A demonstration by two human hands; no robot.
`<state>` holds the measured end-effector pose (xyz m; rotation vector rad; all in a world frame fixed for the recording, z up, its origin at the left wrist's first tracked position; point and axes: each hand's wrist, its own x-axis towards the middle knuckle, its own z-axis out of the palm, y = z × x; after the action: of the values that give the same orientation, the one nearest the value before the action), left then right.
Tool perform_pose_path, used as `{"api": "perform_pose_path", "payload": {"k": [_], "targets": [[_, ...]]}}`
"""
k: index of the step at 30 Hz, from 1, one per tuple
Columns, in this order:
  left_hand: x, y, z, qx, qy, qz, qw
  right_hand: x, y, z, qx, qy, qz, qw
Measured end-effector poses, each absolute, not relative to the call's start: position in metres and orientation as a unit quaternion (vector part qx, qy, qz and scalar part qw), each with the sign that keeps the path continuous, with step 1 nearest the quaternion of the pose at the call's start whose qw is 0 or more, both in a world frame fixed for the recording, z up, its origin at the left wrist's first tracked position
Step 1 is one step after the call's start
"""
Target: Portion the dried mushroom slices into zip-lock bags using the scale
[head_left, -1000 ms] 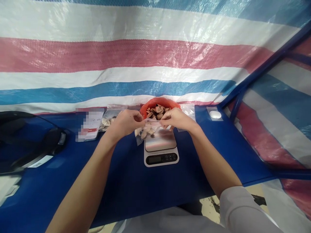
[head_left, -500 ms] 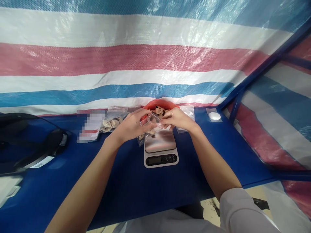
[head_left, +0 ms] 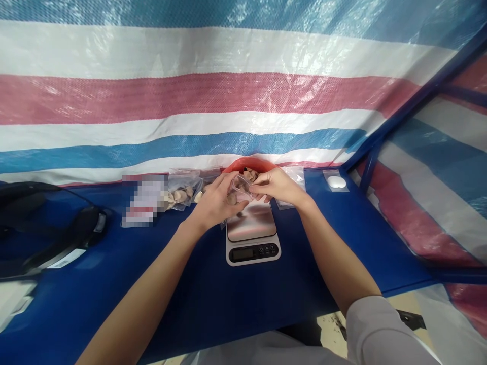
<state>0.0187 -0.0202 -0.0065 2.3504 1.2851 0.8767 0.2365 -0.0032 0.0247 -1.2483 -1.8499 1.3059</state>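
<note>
A clear plastic zip bag (head_left: 241, 186) is held between my two hands above a small kitchen scale (head_left: 252, 225), its mouth spread apart. My left hand (head_left: 216, 204) wraps round the bag's left side, with the thumb under its near edge. At the right rim, the fingers of my right hand (head_left: 277, 185) are pinched together on the plastic. Pale dried slices show dimly inside the bag. Just behind my hands is an open red plastic bag (head_left: 249, 163) with more brown dried slices (head_left: 250, 175). The scale's display looks blank.
Left of my hands lie a filled clear bag of slices (head_left: 179, 196) and a partly blurred phone-like item (head_left: 142, 203). A black headset (head_left: 72, 238) rests farther left. Flat clear bags (head_left: 294, 177) and a white oval case (head_left: 336, 182) lie right. Striped sheeting (head_left: 213, 96) borders the blue table.
My left hand has shifted slightly right and wraps more fully round the clear bag. The bag's mouth has opened wider and tilted upward. My right hand stays almost in place.
</note>
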Motion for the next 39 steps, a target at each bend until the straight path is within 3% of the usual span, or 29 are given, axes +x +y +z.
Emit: {"api": "perform_pose_path", "payload": {"k": [10, 20, 24, 30, 39], "targets": [[0.024, -0.022, -0.01, 0.823, 0.426, 0.341, 0.159, 0.239, -0.013, 0.039, -0.465, -0.746, 0.309, 0.364], [0.024, -0.018, -0.019, 0.825, 0.422, 0.33, 0.18, 0.208, -0.014, 0.035, -0.455, -0.833, 0.218, 0.226], [0.023, -0.017, -0.018, 0.816, 0.426, 0.338, 0.194, 0.214, -0.012, 0.032, -0.447, -0.821, 0.253, 0.248], [0.013, -0.018, -0.003, 0.795, 0.456, 0.287, 0.279, 0.232, -0.007, 0.026, -0.344, -0.771, 0.389, 0.368], [-0.01, -0.016, 0.019, 0.738, 0.475, 0.233, 0.418, 0.242, -0.003, 0.023, -0.315, -0.741, 0.397, 0.441]]}}
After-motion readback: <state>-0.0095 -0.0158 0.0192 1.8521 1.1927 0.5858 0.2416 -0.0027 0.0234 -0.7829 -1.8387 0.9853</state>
